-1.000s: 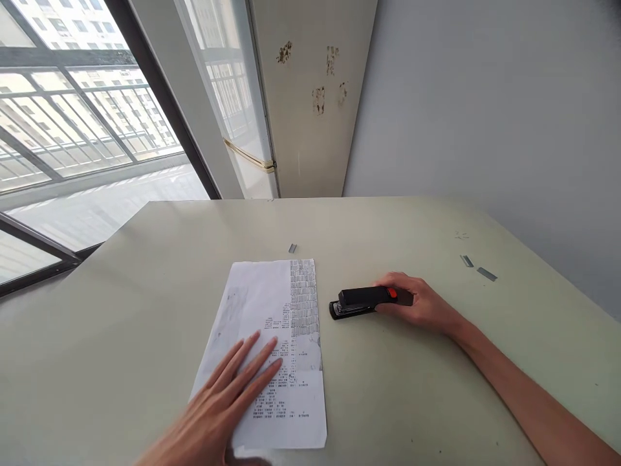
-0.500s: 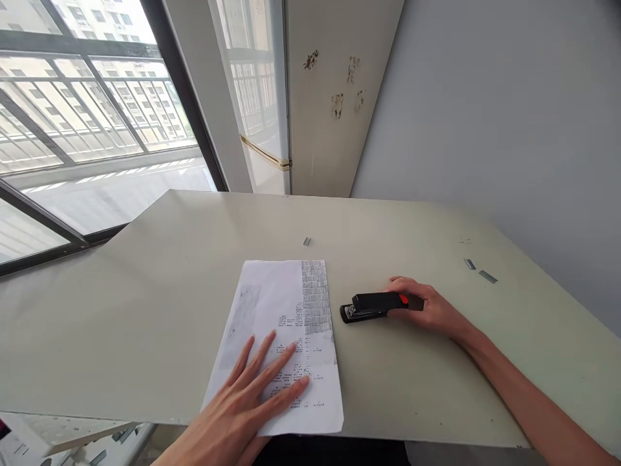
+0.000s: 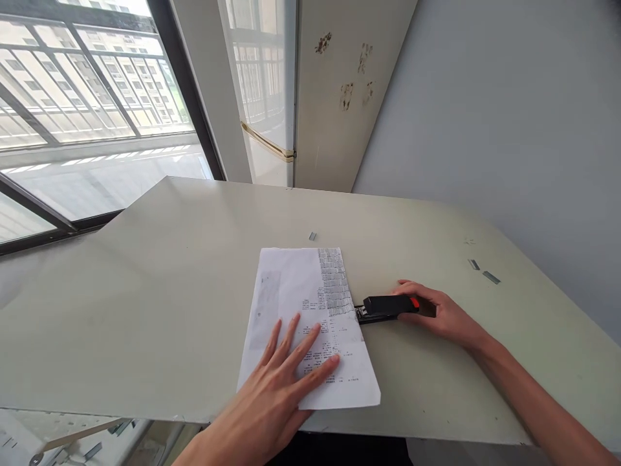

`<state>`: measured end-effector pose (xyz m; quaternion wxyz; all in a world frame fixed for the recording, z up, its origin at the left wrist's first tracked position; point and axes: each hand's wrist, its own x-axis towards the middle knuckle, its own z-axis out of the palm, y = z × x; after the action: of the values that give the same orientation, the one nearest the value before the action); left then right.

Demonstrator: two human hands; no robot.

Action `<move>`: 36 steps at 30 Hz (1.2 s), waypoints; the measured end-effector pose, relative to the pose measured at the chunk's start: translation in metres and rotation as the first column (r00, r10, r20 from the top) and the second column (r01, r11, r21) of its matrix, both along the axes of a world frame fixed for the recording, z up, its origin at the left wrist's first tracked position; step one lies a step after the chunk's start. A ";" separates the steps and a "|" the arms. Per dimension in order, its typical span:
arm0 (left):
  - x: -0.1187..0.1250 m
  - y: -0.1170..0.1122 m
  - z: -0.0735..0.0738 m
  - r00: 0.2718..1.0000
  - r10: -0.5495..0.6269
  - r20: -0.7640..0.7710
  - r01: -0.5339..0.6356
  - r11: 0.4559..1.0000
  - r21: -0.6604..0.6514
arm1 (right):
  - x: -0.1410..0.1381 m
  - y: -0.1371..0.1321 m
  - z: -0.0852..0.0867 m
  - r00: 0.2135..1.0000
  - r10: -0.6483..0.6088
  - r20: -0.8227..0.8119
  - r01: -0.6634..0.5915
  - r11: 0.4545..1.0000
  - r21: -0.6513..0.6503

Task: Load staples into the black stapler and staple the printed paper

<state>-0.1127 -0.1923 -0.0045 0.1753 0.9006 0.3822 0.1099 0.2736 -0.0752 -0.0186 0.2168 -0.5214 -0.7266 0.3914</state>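
Note:
A printed sheet of paper (image 3: 310,310) lies on the pale green table (image 3: 169,272), a little turned. My left hand (image 3: 276,382) rests flat on its lower part with the fingers spread. My right hand (image 3: 436,310) is closed around the back end of a black stapler (image 3: 383,306) with a red mark. The stapler lies on the table, and its nose touches the paper's right edge.
A small staple strip (image 3: 312,236) lies just beyond the paper. Two more strips (image 3: 485,272) lie at the far right near the grey wall. A window is at the left and a stained white cabinet (image 3: 334,97) stands behind the table. The table's near edge runs under my left wrist.
My left hand slid the paper to the right and turned it slightly. Its right edge now meets the stapler's nose. My right hand still holds the stapler.

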 end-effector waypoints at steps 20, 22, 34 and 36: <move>0.031 0.115 -0.015 0.930 -0.346 0.123 0.345 0.938 0.033 | -0.089 0.005 0.046 0.988 -0.041 0.149 0.029 0.996 0.083; 0.032 0.114 -0.016 0.929 -0.352 0.113 0.349 0.936 0.044 | -0.095 0.005 0.045 0.987 -0.020 0.159 0.004 0.995 0.099; 0.034 0.114 -0.017 0.930 -0.346 0.119 0.344 0.938 0.043 | -0.105 0.007 0.044 0.948 -0.034 0.316 0.009 0.997 0.081; 0.034 0.115 -0.017 0.932 -0.346 0.109 0.343 0.938 0.041 | -0.107 0.006 0.047 0.939 -0.039 0.342 0.015 0.997 0.074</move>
<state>-0.0783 -0.0775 -0.0217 0.2037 0.9477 0.2065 0.1332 0.1668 -0.0692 0.0288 0.1104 -0.5835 -0.7593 0.2659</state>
